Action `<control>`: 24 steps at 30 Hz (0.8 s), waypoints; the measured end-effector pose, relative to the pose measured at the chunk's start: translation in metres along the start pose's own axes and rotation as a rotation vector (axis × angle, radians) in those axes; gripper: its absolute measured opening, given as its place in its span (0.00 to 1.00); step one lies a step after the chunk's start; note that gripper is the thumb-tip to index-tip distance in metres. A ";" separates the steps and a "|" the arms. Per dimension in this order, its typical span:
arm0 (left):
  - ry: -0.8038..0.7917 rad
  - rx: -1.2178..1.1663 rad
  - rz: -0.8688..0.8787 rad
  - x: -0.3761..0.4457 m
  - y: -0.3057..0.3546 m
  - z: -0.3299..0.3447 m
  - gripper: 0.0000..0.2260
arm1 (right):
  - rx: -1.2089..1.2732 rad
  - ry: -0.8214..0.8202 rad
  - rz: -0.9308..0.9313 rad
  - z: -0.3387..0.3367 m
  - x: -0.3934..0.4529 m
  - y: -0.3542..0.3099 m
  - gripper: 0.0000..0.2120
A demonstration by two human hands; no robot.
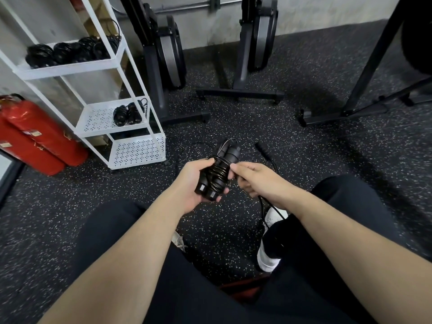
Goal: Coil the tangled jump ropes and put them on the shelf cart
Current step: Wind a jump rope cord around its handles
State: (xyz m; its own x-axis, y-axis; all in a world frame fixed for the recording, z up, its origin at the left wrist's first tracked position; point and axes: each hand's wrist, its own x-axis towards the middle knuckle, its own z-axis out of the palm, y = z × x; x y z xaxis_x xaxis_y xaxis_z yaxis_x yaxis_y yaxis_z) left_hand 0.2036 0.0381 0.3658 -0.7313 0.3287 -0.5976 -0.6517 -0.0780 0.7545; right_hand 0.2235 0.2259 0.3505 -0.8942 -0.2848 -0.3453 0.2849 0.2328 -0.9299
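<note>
My left hand (191,181) grips a black jump rope (218,170), its two handles side by side with thin cord wound round them. My right hand (253,181) pinches the loose cord beside the handles; the cord trails down past my right knee. A second black jump rope (263,149) lies on the floor beyond my hands, its cord looping left. The white shelf cart (138,150) stands at the left. Several coiled black ropes (70,52) sit on its upper shelf and two coiled ropes (128,114) on the middle shelf.
Two red fire extinguishers (35,139) lie on the floor left of the cart. Black rowing machines (168,54) stand upright against the wall behind, and a dark rack frame (364,76) is at the right. My knees and white shoe (274,215) are below my hands.
</note>
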 end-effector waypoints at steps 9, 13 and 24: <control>0.030 0.252 0.028 0.006 -0.006 -0.001 0.33 | -0.198 -0.011 -0.092 0.000 -0.011 -0.004 0.15; 0.049 0.249 0.039 0.006 -0.002 -0.001 0.28 | -0.091 -0.037 -0.067 0.001 -0.014 -0.004 0.15; -0.027 -0.131 0.059 -0.001 0.011 -0.011 0.20 | -0.044 -0.125 -0.060 -0.007 -0.013 -0.008 0.18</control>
State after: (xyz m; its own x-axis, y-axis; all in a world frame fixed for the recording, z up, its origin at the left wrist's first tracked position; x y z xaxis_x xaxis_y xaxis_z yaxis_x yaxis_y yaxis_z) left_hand 0.1948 0.0267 0.3719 -0.7648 0.3449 -0.5442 -0.6294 -0.2195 0.7455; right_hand 0.2304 0.2348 0.3631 -0.8586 -0.4125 -0.3045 0.2140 0.2514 -0.9439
